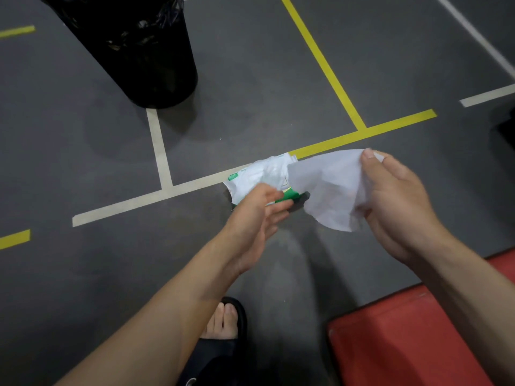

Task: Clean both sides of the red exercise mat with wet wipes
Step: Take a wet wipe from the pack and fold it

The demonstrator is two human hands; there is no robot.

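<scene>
right hand (395, 201) pinches a fresh wet wipe (328, 188), left hand (259, 215) grips the wipes pack (259, 176). red mat (412, 338) lies on the floor at lower right, looks like no wiping's started, so both sides probably left.

Grey floor (83, 151) crossed by yellow and white tape lines; black lined bin (139, 48) at top; black sandal (223, 349) on a foot below.

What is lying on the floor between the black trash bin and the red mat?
In the head view, between the black trash bin and the red mat lies the wet wipes pack on grey floor with tape lines.
</scene>
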